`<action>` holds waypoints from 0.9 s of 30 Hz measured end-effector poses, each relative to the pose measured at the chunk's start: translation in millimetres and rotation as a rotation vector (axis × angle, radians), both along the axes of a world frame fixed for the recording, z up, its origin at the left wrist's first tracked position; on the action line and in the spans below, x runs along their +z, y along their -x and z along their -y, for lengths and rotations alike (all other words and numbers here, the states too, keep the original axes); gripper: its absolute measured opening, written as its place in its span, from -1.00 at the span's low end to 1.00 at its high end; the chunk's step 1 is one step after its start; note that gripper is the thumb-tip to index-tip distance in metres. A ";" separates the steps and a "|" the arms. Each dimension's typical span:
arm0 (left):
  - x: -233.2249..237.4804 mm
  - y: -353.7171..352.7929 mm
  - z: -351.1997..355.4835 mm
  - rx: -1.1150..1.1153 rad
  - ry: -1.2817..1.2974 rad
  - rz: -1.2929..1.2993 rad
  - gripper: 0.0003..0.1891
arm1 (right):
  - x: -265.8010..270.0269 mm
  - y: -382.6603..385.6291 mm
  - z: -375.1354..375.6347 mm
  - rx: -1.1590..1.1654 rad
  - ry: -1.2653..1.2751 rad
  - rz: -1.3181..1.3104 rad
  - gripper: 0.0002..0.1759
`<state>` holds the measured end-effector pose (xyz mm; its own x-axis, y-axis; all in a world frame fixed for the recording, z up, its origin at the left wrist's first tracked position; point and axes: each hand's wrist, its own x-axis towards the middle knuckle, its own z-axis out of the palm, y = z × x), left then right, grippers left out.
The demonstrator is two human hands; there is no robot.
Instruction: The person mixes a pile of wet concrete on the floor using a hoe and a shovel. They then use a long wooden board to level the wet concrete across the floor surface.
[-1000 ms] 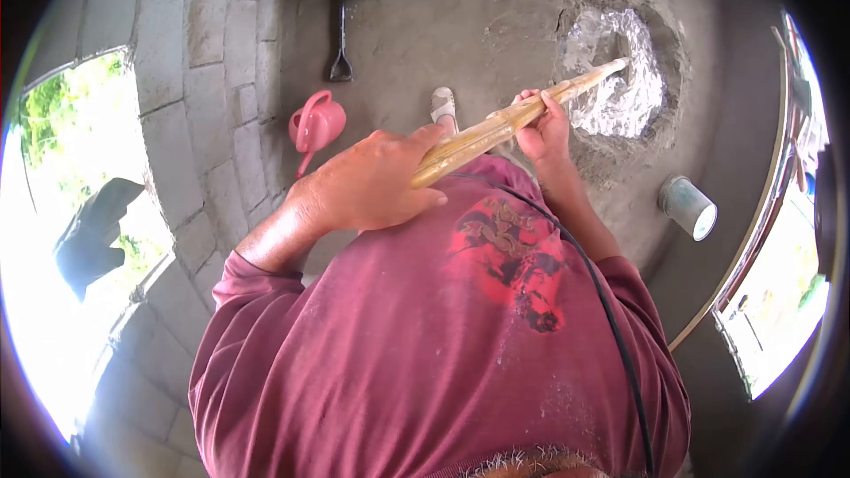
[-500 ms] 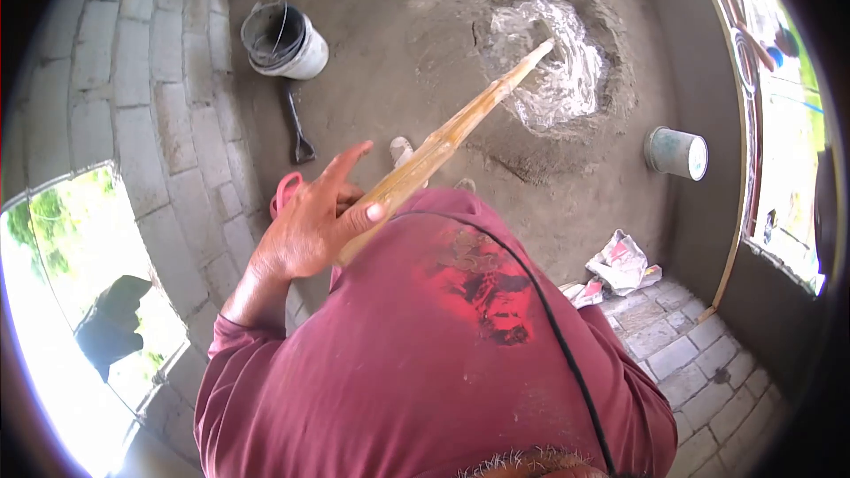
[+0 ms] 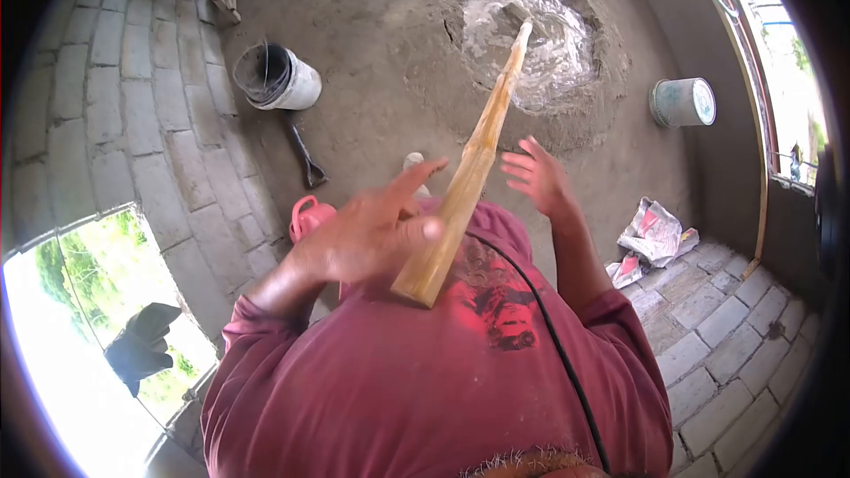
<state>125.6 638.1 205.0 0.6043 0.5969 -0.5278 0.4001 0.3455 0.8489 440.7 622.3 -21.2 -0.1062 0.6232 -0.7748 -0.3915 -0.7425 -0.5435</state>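
Observation:
A long wooden handle [image 3: 478, 152] slants from the front of my maroon shirt [image 3: 398, 381] out to a pit of whitish wet mix [image 3: 567, 53]. Its far end stands in the mix, and whatever is fixed there is hidden. My left hand [image 3: 367, 230], slightly blurred, is open just left of the handle. Its index finger is stretched out, and the thumb tip overlaps the handle's edge. On the other side, my right hand [image 3: 538, 179] hovers open with spread fingers, apart from the wood.
To the left stand a white bucket [image 3: 301, 84] with a dark one inside, a black-handled tool [image 3: 304, 155] and a pink-red container [image 3: 310, 217]. A pale bucket [image 3: 682, 103] lies by the right wall. Crumpled sacks [image 3: 653, 235] lie near the block paving [image 3: 722, 327].
My right hand has come into view beside the handle. The handle's near end has swung right and stands more upright in view. My left hand has shifted right, its thumb now at the handle's edge.

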 end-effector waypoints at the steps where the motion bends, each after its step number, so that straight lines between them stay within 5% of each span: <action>1: -12.9 -1.2 -8.5 0.039 0.062 0.042 0.05 | -2.2 22.6 -17.9 -0.012 0.039 -0.118 -0.15; 3: -59.8 -1.9 -54.6 0.053 0.145 -0.109 -0.07 | -14.9 55.1 -47.8 -0.056 0.080 -0.243 -0.10; 5: -169.8 -9.8 -103.1 0.144 0.261 -0.124 -0.18 | -37.9 79.0 -73.6 -0.114 0.083 -0.247 -0.09; 7: -191.7 -47.3 -122.6 0.411 0.523 -0.144 -0.25 | -45.8 93.0 -92.1 -0.021 0.172 -0.132 -0.11; 9: -265.4 -52.6 -129.3 0.204 0.455 -0.102 -0.26 | -67.0 105.9 -98.8 0.044 0.220 -0.034 -0.14; 11: -261.3 -47.6 -109.2 0.213 0.441 -0.157 -0.29 | -107.0 112.1 -95.0 0.074 0.211 0.046 -0.18; 15: -253.2 -20.7 -97.3 0.076 0.382 -0.328 -0.37 | -102.1 148.0 -97.0 0.024 0.259 0.071 -0.32; 18: -225.9 6.7 -78.4 0.156 0.315 -0.309 -0.43 | -120.3 176.9 -107.6 -0.258 0.158 -0.198 -0.52; 21: -226.1 39.9 -65.9 -0.155 -0.063 -0.439 -0.44 | -143.8 192.9 -111.3 -0.285 0.154 -0.202 -0.64; 27: -154.3 115.9 2.4 -0.072 -0.054 -0.496 -0.49 | -141.8 220.1 -122.5 -0.479 0.315 -0.129 -0.68</action>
